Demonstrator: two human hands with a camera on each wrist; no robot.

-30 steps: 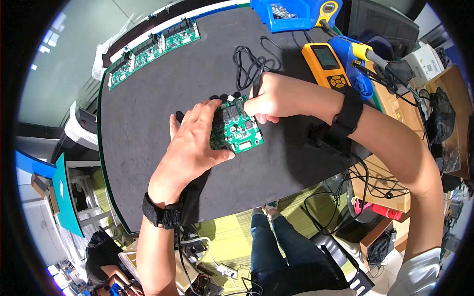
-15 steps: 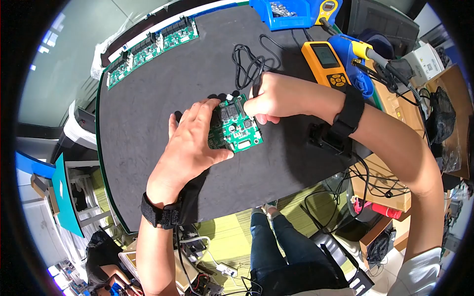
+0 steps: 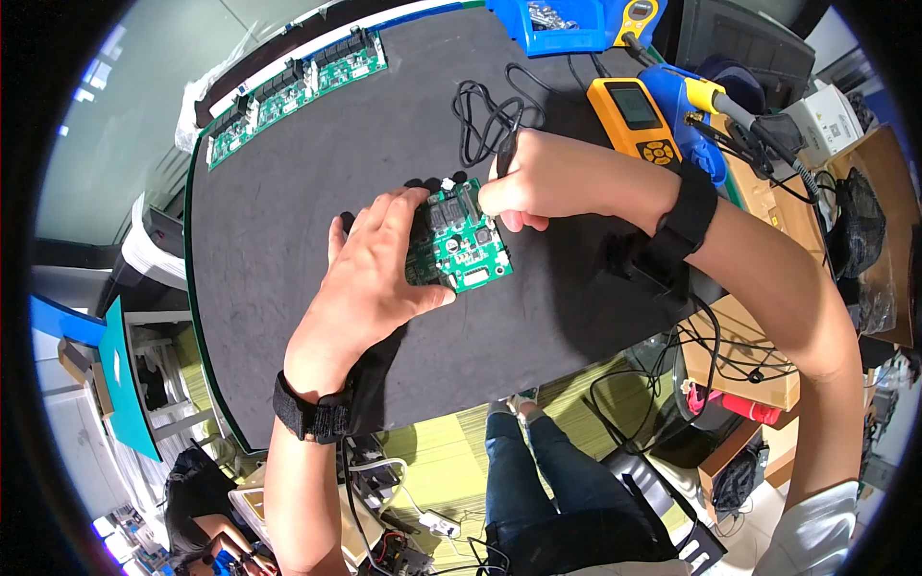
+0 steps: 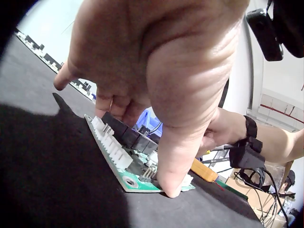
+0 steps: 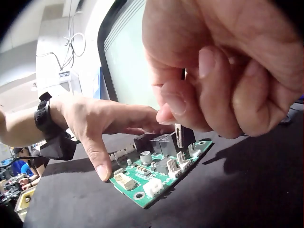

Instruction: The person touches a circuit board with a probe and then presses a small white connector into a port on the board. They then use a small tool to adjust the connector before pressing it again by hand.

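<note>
A green circuit board (image 3: pixel 475 257) with black relays and white connectors lies on the dark mat. My left hand (image 3: pixel 370 264) spans its left part, thumb at the near edge and fingers at the far edge, holding it. In the left wrist view the thumb (image 4: pixel 175 166) presses down beside a row of pins. My right hand (image 3: pixel 528 187) is over the board's right side, pinching a black pen-like probe (image 3: pixel 506 154). Its narrow metal tip (image 5: pixel 178 135) points down at the pin connectors along the board's edge in the right wrist view; the fingers hide most of its shaft.
A coiled black cable (image 3: pixel 473 120) lies behind the board. To the right are an orange handheld meter (image 3: pixel 634 115) and a blue soldering-iron stand (image 3: pixel 677 96). More green boards (image 3: pixel 307 91) line the far left edge. A blue bin (image 3: pixel 552 34) of metal parts stands at the back.
My right hand has shifted slightly to the right, with the probe still pinched in it. The left hand and the board stay almost in place.
</note>
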